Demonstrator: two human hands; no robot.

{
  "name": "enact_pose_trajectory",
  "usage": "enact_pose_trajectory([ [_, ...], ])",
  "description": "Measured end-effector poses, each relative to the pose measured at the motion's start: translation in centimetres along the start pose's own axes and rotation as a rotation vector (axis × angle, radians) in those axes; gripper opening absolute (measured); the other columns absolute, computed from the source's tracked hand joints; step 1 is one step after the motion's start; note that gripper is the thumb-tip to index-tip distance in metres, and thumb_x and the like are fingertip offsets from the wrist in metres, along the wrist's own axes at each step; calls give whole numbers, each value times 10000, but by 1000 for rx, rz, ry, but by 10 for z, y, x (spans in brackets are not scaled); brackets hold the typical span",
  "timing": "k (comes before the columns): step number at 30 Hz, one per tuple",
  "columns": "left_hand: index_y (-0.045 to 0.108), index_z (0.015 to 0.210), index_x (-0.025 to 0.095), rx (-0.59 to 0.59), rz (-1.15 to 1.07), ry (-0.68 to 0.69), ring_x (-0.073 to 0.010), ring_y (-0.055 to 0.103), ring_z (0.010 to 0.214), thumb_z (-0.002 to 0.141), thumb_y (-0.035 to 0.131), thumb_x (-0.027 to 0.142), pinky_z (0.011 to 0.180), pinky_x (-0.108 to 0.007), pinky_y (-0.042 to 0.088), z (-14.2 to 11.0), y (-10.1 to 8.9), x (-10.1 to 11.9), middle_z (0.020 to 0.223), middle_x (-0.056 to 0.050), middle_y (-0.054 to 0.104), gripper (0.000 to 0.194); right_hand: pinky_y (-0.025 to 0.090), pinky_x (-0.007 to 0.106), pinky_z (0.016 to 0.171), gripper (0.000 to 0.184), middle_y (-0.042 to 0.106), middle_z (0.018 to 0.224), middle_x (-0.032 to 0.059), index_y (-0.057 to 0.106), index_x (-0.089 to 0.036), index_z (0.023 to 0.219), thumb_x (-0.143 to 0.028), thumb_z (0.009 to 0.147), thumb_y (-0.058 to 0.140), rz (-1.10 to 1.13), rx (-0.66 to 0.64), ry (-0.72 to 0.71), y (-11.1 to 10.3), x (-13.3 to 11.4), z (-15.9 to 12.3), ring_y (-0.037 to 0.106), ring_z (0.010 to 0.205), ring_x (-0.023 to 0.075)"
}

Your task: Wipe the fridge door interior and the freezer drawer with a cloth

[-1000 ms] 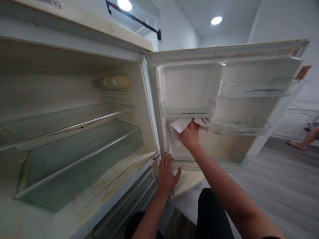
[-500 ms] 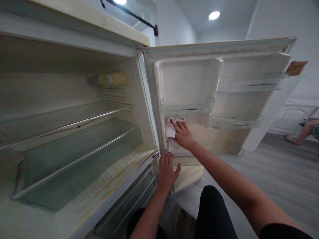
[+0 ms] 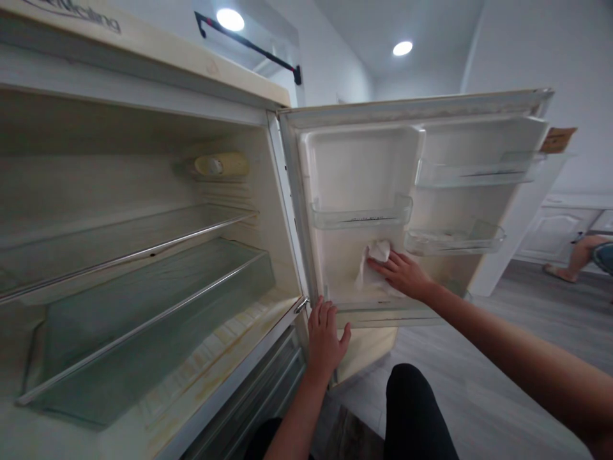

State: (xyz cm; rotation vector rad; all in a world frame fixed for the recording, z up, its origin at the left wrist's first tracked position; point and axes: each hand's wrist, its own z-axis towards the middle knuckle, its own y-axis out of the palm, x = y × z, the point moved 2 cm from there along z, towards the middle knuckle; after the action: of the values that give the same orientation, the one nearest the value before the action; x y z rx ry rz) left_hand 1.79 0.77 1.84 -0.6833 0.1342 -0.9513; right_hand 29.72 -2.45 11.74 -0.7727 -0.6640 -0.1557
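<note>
An old white fridge stands open, its door [image 3: 364,166] swung out to the right. My right hand [image 3: 401,273] presses a white cloth [image 3: 372,260] against the door's inner wall, below a clear door shelf [image 3: 360,216]. Its fingers lie fairly flat on the cloth. My left hand [image 3: 324,336] rests open, fingers together, on the fridge's lower front edge beside the door hinge.
Glass shelves [image 3: 143,268] fill the fridge cavity, with a yellowed lamp cover [image 3: 221,165] on its side wall. More clear door bins [image 3: 454,241] sit to the right. My dark-clothed knee [image 3: 412,409] is below. Another person's leg [image 3: 577,255] shows at far right on grey flooring.
My right hand slid the cloth left along the door's inner wall, then back to the right and slightly lower. The left hand stayed put.
</note>
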Motion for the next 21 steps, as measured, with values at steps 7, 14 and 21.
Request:
enact_pose_trajectory([
  [7, 564, 1183, 163, -6, 6, 8, -353, 431, 1442, 892, 650, 318, 1146, -526, 430, 0, 1, -1, 1301, -149, 634, 340, 455, 415, 939, 536, 615, 1387, 117, 574, -192, 1440, -62, 929, 481, -117, -125, -8, -9, 34, -58, 559, 1200, 282],
  [14, 569, 1174, 154, 25, -1, 22, -348, 442, 1426, 876, 672, 305, 1135, -524, 439, 2, 2, -1, 1281, -161, 644, 351, 431, 414, 902, 324, 701, 1145, 203, 715, -90, 1176, -191, 964, 492, -240, -252, 434, -33, 71, -77, 607, 1036, 305],
  [21, 563, 1164, 154, 41, -22, 32, -358, 428, 1426, 872, 676, 293, 1144, -536, 427, 2, 4, 0, 1259, -164, 641, 342, 408, 447, 931, 322, 647, 1238, 221, 684, -101, 1193, -208, 906, 584, -177, -314, 517, -33, 59, -67, 558, 1126, 353],
])
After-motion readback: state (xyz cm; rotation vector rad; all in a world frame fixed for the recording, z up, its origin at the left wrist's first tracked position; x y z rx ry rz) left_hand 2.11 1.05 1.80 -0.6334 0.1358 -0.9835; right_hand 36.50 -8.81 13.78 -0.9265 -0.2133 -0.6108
